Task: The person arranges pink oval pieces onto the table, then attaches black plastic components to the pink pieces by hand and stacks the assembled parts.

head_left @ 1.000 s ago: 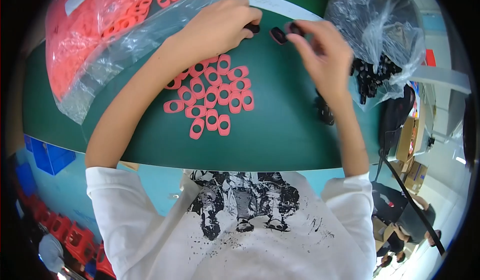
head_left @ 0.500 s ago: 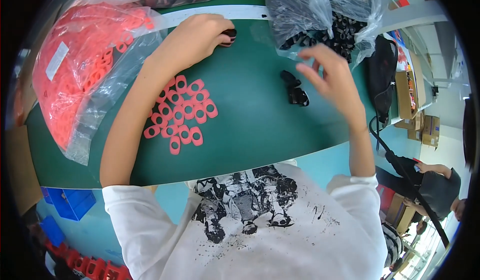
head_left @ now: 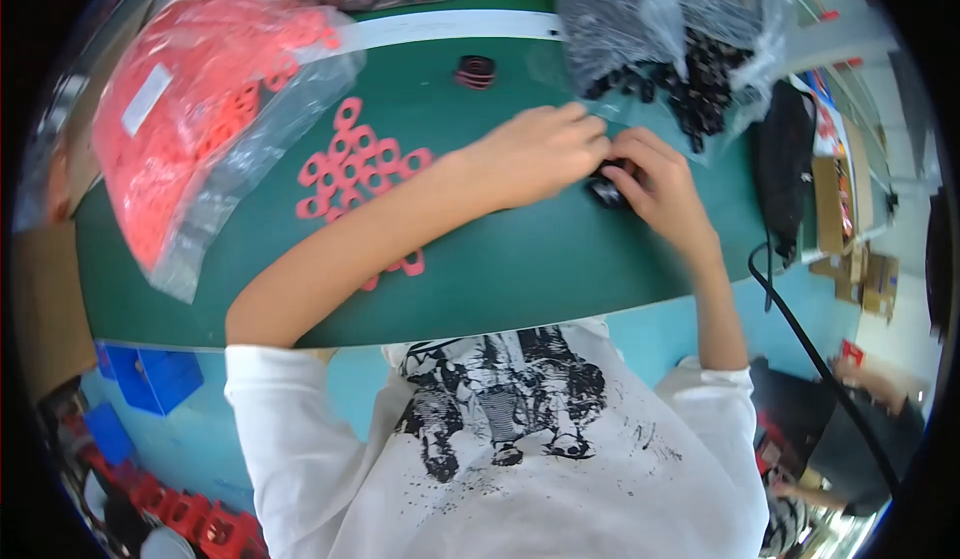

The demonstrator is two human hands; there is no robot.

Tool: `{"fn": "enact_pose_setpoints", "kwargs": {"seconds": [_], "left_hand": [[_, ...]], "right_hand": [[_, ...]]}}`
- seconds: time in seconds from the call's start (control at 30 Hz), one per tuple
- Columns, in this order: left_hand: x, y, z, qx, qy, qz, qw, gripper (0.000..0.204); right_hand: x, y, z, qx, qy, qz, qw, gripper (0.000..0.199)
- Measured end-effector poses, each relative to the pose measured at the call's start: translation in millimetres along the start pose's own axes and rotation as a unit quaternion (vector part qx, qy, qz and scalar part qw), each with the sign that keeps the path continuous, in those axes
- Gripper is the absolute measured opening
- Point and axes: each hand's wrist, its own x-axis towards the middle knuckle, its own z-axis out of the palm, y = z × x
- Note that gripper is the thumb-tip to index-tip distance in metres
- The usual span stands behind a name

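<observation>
My left hand (head_left: 556, 151) reaches across to the right, fingers curled down and closed; whatever they grip is hidden under them. Beside it, almost touching, my right hand (head_left: 655, 174) pinches a small black plastic part (head_left: 606, 170). Another glossy black part (head_left: 604, 193) lies on the table just below those fingertips. A small stack of black and pink pieces (head_left: 475, 72) sits alone near the far edge. Flat pink rings (head_left: 352, 171) with oval holes lie grouped left of centre, some covered by my left forearm.
A clear bag of pink rings (head_left: 210, 109) fills the left of the green table (head_left: 500, 279). At the back right stands an open bag of black parts (head_left: 700, 79). A black pouch (head_left: 783, 169) lies by the right edge, near a hanging cable (head_left: 800, 334).
My left hand let go of the black and pink stack and moved right, towards the black parts. My right hand came down onto them and closed. The view shifted slightly.
</observation>
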Motion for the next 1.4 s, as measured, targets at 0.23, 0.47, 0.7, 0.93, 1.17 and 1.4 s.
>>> {"fn": "enact_pose_setpoints", "kwargs": {"seconds": [0.23,0.47,0.7,0.93,1.17,1.4], "left_hand": [[-21,0,-28,0.001,-0.009,-0.066,0.998,0.016],[-118,1,-123,0.010,0.074,-0.315,0.946,0.027],[-185,3,-140,0.077,0.121,-0.403,0.904,0.024],[-200,-8,-135,0.054,0.093,-0.435,0.894,0.024],[-163,-12,-132,0.014,0.137,-0.500,0.855,0.021],[-124,-25,-109,0.050,0.106,-0.482,0.869,0.025]], "right_hand": [[1,-6,1,-0.013,0.001,0.035,0.999,0.013],[39,-25,29,-0.049,-0.039,-0.139,0.988,0.014],[56,-31,45,-0.056,-0.066,-0.117,0.989,0.017],[57,-42,38,-0.061,-0.100,-0.110,0.987,0.024],[57,-31,42,-0.055,-0.089,-0.129,0.986,0.027],[58,-33,45,-0.052,-0.071,-0.129,0.988,0.025]]}}
